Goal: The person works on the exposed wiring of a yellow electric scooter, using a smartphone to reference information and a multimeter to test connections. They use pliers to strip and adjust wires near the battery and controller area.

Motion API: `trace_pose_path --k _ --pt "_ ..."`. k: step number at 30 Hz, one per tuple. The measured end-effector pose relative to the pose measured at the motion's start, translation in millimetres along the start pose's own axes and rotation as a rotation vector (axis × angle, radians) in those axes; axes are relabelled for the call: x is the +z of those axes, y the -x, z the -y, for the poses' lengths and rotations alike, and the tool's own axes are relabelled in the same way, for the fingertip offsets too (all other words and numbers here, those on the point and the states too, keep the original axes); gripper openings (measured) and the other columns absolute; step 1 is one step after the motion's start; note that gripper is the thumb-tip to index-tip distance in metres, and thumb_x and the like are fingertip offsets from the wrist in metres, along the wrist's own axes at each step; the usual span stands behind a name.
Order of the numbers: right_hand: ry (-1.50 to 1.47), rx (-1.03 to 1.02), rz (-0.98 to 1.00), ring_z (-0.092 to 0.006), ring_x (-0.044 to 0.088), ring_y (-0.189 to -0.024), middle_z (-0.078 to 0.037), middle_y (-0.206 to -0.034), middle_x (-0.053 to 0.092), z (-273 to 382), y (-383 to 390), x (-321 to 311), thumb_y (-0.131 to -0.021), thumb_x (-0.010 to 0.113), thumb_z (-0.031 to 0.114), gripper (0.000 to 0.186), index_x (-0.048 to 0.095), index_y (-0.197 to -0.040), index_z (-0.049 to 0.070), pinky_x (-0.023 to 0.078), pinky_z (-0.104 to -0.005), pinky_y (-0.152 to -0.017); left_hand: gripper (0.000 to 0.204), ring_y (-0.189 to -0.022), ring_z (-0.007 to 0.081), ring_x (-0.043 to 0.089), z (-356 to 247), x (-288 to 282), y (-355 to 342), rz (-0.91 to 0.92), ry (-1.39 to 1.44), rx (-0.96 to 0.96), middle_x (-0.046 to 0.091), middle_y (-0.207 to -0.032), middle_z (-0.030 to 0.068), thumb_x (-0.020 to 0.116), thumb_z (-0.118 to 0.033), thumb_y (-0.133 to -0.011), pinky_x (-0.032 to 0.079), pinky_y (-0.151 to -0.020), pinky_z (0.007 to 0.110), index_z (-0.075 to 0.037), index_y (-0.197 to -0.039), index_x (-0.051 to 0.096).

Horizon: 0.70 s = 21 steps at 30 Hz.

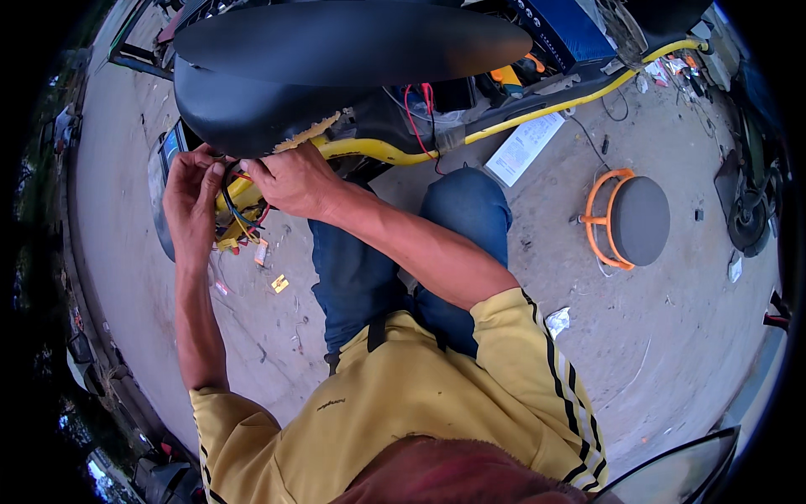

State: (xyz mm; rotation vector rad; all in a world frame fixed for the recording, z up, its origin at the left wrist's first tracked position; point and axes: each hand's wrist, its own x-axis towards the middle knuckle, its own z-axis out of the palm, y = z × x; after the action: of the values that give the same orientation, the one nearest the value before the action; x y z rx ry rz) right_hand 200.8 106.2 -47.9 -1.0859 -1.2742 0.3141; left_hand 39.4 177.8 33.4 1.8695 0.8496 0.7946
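Observation:
My left hand (193, 186) pinches a black cable (228, 195) between thumb and fingertips, below the front edge of a black seat (235, 113). Close beside it, my right hand (295, 181) has its fingers closed at the same bundle. Exactly what those fingertips grip is partly hidden. Red and yellow wires (249, 225) hang beneath the hands, next to a yellow tube frame (369, 149). Torn tan foam (309, 133) sticks out of the seat's lower edge, just above my right hand.
A blue box (562, 34) and red test leads (411, 109) sit on the vehicle at the right. Below lies a white printed sheet (525, 149). An orange-framed stool (638, 220) with a grey top is on the concrete floor. Small litter, including a yellow packet (280, 284), is scattered about.

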Motion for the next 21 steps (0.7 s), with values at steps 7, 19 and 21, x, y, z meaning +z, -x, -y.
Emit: trace_pose_path --k 7,19,21 --pt "0.263 -0.225 0.137 -0.0375 0.067 -0.095 -0.017 -0.102 0.068 5.6 15.5 -48.7 -0.082 0.064 0.002 0.014 0.067 -0.095 0.001 0.055 -0.0475 -0.086 0.008 -0.093 0.0065 0.062 0.8 1.3 -12.4 0.016 0.005 -0.116 0.07 -0.102 0.0038 0.062 0.001 -0.103 0.05 -0.09 0.024 -0.001 -0.108 0.056" --pt "1.192 0.676 0.259 -0.0418 0.074 -0.08 -0.025 -0.086 0.074 -34.0 22.6 -189.6 -0.089 0.059 0.01 0.068 0.044 -0.156 0.009 0.057 -0.0492 -0.076 0.008 -0.095 0.0057 0.061 6.2 -0.5 -10.4 0.054 -0.011 -0.126 0.068 -0.101 0.0014 0.061 0.0 -0.103 0.049 -0.093 0.023 -0.003 -0.108 0.056" --pt "1.31 0.665 0.385 -0.0402 0.075 -0.08 -0.024 -0.088 0.075 -42.9 25.5 -186.6 -0.087 0.059 0.007 0.076 0.037 -0.159 0.01 0.058 -0.048 -0.075 0.007 -0.099 0.0072 0.063 12.1 -4.5 -11.7 0.085 0.028 -0.127 0.069 -0.102 0.0021 0.061 -0.002 -0.104 0.05 -0.096 0.025 -0.003 -0.109 0.057"
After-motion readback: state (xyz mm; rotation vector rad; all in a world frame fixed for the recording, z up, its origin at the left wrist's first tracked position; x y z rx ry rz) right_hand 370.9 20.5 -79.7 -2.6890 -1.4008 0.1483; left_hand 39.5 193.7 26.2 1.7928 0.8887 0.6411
